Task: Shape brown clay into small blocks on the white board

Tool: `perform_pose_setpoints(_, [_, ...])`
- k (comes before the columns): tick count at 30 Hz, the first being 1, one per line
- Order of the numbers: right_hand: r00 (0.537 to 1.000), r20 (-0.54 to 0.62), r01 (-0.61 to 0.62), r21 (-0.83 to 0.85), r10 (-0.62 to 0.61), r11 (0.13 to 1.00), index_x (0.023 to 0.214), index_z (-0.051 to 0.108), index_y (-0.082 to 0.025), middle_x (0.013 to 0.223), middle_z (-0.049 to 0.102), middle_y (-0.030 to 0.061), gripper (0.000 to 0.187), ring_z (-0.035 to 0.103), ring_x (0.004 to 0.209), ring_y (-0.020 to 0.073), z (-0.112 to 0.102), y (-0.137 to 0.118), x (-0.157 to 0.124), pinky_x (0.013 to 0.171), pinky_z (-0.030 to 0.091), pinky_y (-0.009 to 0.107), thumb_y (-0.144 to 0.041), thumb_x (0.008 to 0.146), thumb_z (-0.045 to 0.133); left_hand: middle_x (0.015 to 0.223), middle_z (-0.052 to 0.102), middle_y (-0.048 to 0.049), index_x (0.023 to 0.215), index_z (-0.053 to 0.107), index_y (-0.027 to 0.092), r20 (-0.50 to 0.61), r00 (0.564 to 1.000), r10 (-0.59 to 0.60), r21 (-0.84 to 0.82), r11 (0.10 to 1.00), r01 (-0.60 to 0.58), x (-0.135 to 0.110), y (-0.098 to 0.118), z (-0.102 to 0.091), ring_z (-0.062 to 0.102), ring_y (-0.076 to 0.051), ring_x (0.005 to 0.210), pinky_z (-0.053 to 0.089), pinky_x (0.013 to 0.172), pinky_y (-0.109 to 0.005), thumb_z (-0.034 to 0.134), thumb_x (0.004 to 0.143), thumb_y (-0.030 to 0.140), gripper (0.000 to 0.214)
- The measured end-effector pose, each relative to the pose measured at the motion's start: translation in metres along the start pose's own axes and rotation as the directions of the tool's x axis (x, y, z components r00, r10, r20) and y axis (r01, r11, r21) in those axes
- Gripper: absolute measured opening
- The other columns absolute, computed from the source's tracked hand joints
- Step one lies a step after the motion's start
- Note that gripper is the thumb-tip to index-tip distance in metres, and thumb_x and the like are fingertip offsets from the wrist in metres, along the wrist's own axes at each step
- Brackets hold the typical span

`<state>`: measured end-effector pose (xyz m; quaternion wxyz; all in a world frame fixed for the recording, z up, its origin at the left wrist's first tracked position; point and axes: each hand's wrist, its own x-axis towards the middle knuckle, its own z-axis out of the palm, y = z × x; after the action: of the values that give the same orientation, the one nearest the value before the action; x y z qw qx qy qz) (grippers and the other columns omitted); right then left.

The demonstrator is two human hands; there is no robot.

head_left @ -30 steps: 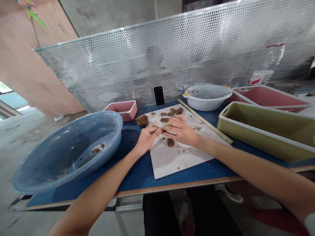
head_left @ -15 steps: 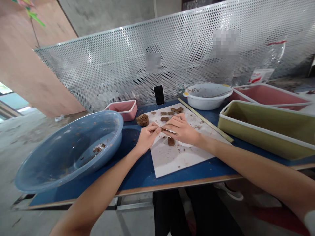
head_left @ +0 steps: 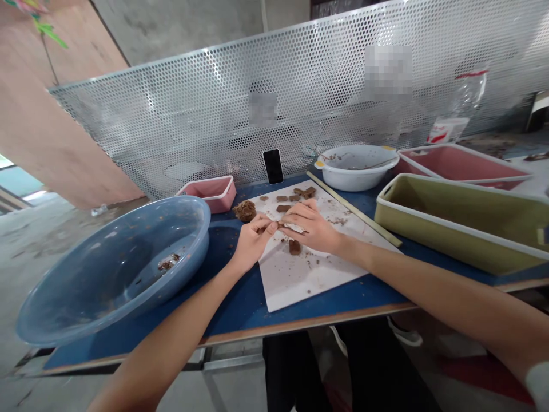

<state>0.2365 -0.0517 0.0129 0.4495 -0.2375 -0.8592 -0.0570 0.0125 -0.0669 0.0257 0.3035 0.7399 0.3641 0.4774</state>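
Note:
Over a white board, my left hand is closed, its thumb and forefinger pinching a small brown clay-like piece. My right hand meets it from the other side with fingertips on the same piece, its fingers bent and close together. Most of the piece is hidden by the fingers. Just below the hands sits a brown lump. Beyond them lie a flat brown piece and several more brown pieces. A rough brown clump rests at the board's left edge.
A large blue basin stands left, a small pink tub behind it. A phone leans against the perforated metal screen. Right are a pale stick, a white basin, a green trough and a pink tray.
My right thumb and fingers have parted slightly, showing more of the board between them. Both hands stay on the brown piece. The whole view has shifted a little.

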Motion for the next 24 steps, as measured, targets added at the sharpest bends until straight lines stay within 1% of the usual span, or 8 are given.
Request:
perform_pose_setpoints(3, [0.994,-0.046,-0.095,0.105,0.100,0.990,0.108,0.072,-0.025,0.106,0.079,0.0048,0.019,0.070,0.100,0.0229,0.003,-0.004,0.001,0.099,0.044,0.046,-0.040,0.112,0.062,0.087,0.064,-0.0046,0.083,0.079,0.018,0.014,1.000,-0.004,-0.010,1.000,0.004,0.000,0.002,0.001,0.057,-0.018,0.081,0.046,0.073,-0.031,0.073,0.097,0.066,0.050])
perform_pose_setpoints(6, [0.985,-0.105,-0.117,0.198,0.139,0.973,0.104,0.069,-0.024,0.096,0.075,0.0033,0.017,0.067,0.090,0.0213,0.004,-0.006,0.004,0.092,0.045,0.044,-0.040,0.109,0.066,0.087,0.063,-0.0040,0.084,0.078,0.018,0.014,1.000,-0.017,-0.010,1.000,0.017,0.000,0.000,0.000,0.057,-0.018,0.081,0.047,0.074,-0.030,0.073,0.097,0.065,0.049])
perform_pose_setpoints(11, [0.930,-0.155,-0.273,0.313,0.332,0.910,0.097,0.058,-0.025,0.093,0.064,0.0026,0.017,0.061,0.087,0.0205,-0.004,0.001,0.006,0.085,0.047,0.038,-0.036,0.109,0.058,0.084,0.065,-0.0036,0.075,0.068,0.019,-0.116,0.986,-0.118,-0.038,0.993,0.114,0.006,-0.019,-0.007,0.056,-0.016,0.077,0.045,0.073,-0.029,0.068,0.100,0.065,0.052])
perform_pose_setpoints(13, [0.929,-0.111,-0.311,0.280,0.353,0.908,0.098,0.056,-0.025,0.093,0.064,0.0029,0.019,0.060,0.089,0.0213,-0.009,0.006,0.004,0.088,0.047,0.039,-0.039,0.111,0.054,0.081,0.065,-0.0030,0.078,0.067,0.020,-0.180,0.969,-0.168,-0.082,0.984,0.155,0.010,-0.028,-0.011,0.054,-0.016,0.073,0.043,0.071,-0.029,0.066,0.102,0.063,0.050])
perform_pose_setpoints(15, [0.939,-0.016,-0.330,0.240,0.344,0.913,0.096,0.055,-0.025,0.090,0.064,0.0030,0.025,0.060,0.087,0.0216,-0.012,0.010,0.003,0.089,0.047,0.039,-0.042,0.112,0.049,0.078,0.063,-0.0026,0.078,0.066,0.020,-0.215,0.959,-0.187,-0.086,0.981,0.172,0.013,-0.034,-0.013,0.054,-0.016,0.073,0.042,0.070,-0.030,0.065,0.102,0.061,0.049])
perform_pose_setpoints(19, [0.928,0.141,-0.367,0.205,0.344,0.907,0.085,0.055,-0.024,0.082,0.064,0.0026,0.041,0.061,0.080,0.0203,-0.015,0.011,0.001,0.078,0.045,0.036,-0.052,0.114,0.045,0.073,0.059,-0.0010,0.077,0.066,0.020,-0.223,0.958,-0.182,-0.028,0.983,0.180,0.014,-0.037,-0.015,0.053,-0.016,0.071,0.041,0.070,-0.030,0.065,0.102,0.058,0.046])
perform_pose_setpoints(22, [0.921,0.161,-0.380,0.164,0.355,0.910,0.082,0.059,-0.024,0.077,0.065,0.0028,0.047,0.062,0.077,0.0204,-0.013,0.010,0.002,0.075,0.045,0.035,-0.056,0.114,0.047,0.071,0.058,-0.0002,0.075,0.065,0.020,-0.217,0.963,-0.159,0.034,0.985,0.170,0.014,-0.036,-0.015,0.053,-0.016,0.070,0.041,0.070,-0.031,0.065,0.102,0.058,0.046])
perform_pose_setpoints(24, [0.922,0.150,-0.382,0.182,0.358,0.906,0.091,0.065,-0.023,0.087,0.072,0.0046,0.040,0.067,0.083,0.0212,-0.011,0.011,0.002,0.078,0.048,0.035,-0.054,0.113,0.052,0.070,0.058,0.0002,0.075,0.066,0.021,-0.215,0.965,-0.149,0.064,0.984,0.166,0.014,-0.035,-0.016,0.053,-0.016,0.069,0.040,0.070,-0.031,0.065,0.101,0.058,0.046])
